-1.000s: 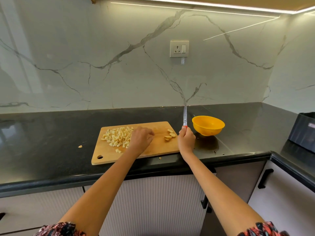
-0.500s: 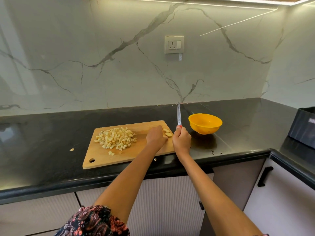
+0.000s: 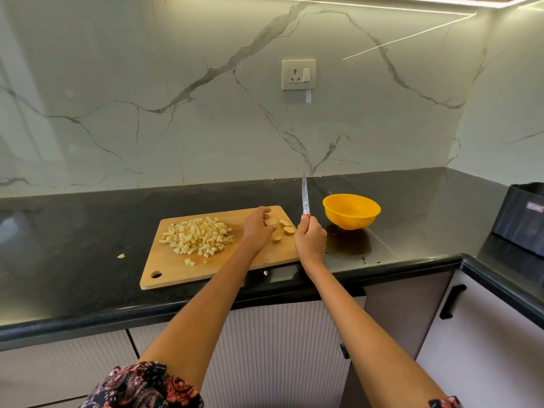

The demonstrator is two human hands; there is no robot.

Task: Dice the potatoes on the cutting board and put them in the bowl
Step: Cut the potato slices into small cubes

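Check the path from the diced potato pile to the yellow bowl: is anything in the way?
Yes. Between the diced pile and the bowl lie the left hand, uncut potato slices and the right hand, which holds the knife upright.

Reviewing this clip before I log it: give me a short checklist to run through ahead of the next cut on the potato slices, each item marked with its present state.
1. Right hand has a firm grip on the red-handled knife: ok, blade pointing up, clear of the board.
2. Left hand has gathered the round potato slices: cannot tell, fingers lie at one slice, grip unclear.
3. Slices lie on the wooden cutting board: ok.
4. Pile of diced potato is clear of the cutting spot: ok, left of the hand.
5. Orange plastic bowl is close by: ok, right of the board.
6. No strays: not ok, potato bit on the black counter.
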